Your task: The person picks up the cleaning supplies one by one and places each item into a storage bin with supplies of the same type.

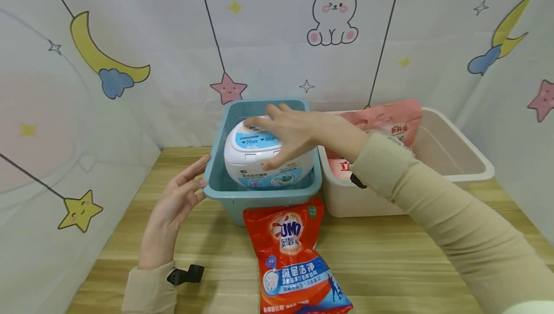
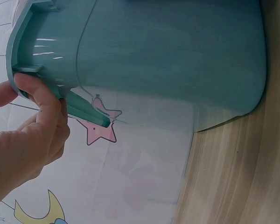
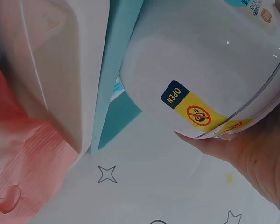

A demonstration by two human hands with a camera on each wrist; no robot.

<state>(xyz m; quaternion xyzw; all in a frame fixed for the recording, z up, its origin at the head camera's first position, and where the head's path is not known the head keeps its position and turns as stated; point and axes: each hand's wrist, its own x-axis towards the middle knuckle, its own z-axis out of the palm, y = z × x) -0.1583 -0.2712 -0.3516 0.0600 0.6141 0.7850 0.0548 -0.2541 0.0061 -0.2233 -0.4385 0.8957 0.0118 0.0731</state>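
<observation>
My right hand (image 1: 292, 131) grips the lid of a white laundry-pod tub (image 1: 235, 159) with blue labels, thumb on the near side and fingers spread over the top. The tub sits tilted inside a teal plastic basin (image 1: 259, 194). In the right wrist view a yellow label marked OPEN (image 3: 191, 105) shows on the tub's side. At the basin's left rim, my left hand (image 1: 179, 196) holds the edge; the left wrist view has its fingers (image 2: 42, 95) curled under the rim. A red OMO detergent bag (image 1: 294, 261) lies in front of the basin.
Right of the basin stands a cream plastic bin (image 1: 368, 201) holding a pink package (image 1: 381, 117). Both containers stand on a wood-grain table (image 1: 385, 256). A white curtain (image 1: 173, 25) printed with stars, moons and a rabbit hangs behind and at both sides.
</observation>
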